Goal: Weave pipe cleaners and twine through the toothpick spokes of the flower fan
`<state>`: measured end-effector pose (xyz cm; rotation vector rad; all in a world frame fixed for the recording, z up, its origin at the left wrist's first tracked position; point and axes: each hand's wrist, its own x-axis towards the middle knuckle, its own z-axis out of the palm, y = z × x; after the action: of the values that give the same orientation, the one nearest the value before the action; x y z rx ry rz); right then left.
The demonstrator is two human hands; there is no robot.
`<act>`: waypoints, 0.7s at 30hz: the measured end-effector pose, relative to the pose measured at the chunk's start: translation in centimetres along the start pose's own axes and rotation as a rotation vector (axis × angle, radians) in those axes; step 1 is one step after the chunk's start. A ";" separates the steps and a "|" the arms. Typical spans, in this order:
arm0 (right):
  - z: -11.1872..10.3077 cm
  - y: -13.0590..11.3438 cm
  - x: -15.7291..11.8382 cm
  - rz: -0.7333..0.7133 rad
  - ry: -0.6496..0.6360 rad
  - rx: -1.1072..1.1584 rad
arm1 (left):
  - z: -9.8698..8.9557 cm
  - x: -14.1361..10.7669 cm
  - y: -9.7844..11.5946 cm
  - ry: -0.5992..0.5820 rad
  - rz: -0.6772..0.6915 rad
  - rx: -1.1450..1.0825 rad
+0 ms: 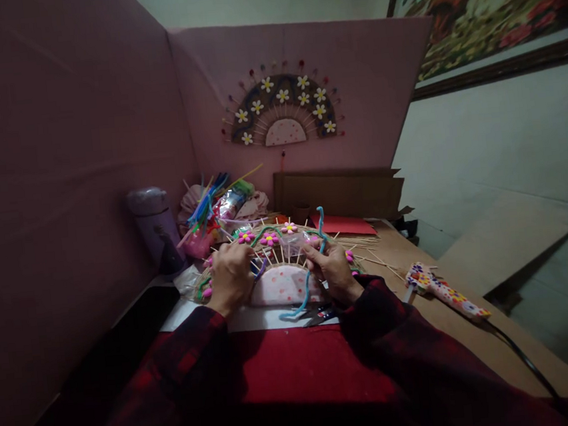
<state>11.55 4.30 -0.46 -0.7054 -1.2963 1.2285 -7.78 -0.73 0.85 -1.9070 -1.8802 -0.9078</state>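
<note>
The framed picture (upper right) runs past the edge.

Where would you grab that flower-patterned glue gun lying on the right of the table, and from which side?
I'd close the fingers around the slender, straight section of the flower-patterned glue gun, coming from above: it is lying down, and that section looks like the handle. The black cord trails from its near end, so I'd keep clear of that.

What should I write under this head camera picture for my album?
Right hand holding a blue pipe cleaner over a flowery fan, another fan behind on the pink wall.
</note>
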 end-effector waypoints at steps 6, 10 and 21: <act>0.1 -0.1 -0.1 -0.013 -0.006 -0.006 | -0.7 0.5 -0.9 -0.132 -0.127 -0.137; 0.1 -0.2 -0.1 -0.012 -0.004 -0.005 | 0.3 0.2 -0.2 -0.272 -0.058 -0.032; 0.2 -0.7 -0.6 0.033 -0.095 0.035 | -1.1 0.6 -0.1 0.075 -0.210 -0.472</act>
<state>11.66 3.53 0.06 -0.6517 -1.3423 1.3219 -8.20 -0.93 2.02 -1.9008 -1.9770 -1.5850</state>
